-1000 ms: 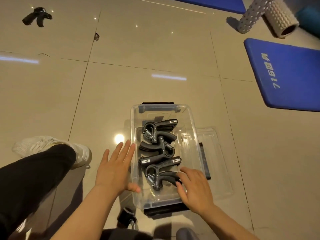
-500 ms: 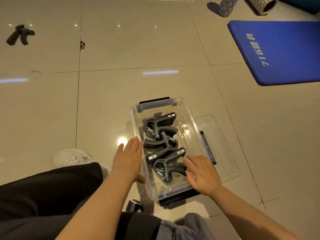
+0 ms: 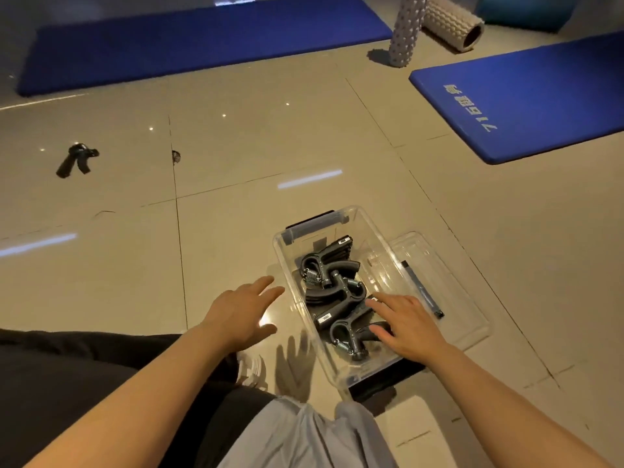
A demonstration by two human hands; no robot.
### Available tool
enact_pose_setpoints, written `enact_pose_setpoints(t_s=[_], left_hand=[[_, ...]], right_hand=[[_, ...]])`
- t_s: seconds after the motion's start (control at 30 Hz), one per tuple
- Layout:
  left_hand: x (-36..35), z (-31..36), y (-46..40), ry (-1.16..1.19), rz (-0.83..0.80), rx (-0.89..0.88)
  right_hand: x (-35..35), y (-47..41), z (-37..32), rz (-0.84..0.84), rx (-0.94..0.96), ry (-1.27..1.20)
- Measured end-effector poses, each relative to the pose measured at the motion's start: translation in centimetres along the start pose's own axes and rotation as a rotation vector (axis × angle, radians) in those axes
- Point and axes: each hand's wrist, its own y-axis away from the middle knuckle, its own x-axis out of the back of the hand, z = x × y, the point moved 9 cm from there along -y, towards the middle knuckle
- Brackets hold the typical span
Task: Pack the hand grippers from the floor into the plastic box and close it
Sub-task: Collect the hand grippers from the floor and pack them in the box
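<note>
With both hands' grips open, the right hand [image 3: 407, 327] is pressing packed hand grippers [image 3: 332, 298], risking overlooking the far-left hand gripper [image 3: 77, 160].

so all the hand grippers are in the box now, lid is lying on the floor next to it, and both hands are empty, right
Not quite: one hand gripper still lies on the floor, far off to the left of the plastic box, as the head view shows. The rest stands: the lid lies on the floor beside the box, and the left hand and right hand are empty.
</note>
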Motion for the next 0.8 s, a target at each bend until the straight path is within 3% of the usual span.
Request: enact_pose_setpoints(t_s=[0.2,0.4,0.57,0.67,0.8], left_hand=[[8.8,-10.6,10.4,0.217,0.423,0.251],[11.4,-24.1,26.3,0.393,0.714,0.625],[14.2,-31.6,36.8,0.467,0.992,0.783],[12.4,-35.2,39.9,0.511,1.032,0.879],[8.7,-39.3,39.5,0.616,1.062,0.994]], right_hand=[[6.9,-5.7,-17.3,0.107,0.272,-0.163],[16.2,-11.4,-38.4,0.241,0.605,-0.260],[23.4,-13.6,-52.5,0.328,0.780,-0.469],[25.5,-16.3,-57.7,0.229,0.769,-0.538],[22.3,-22.0,-62.8,0.106,0.758,-0.335]])
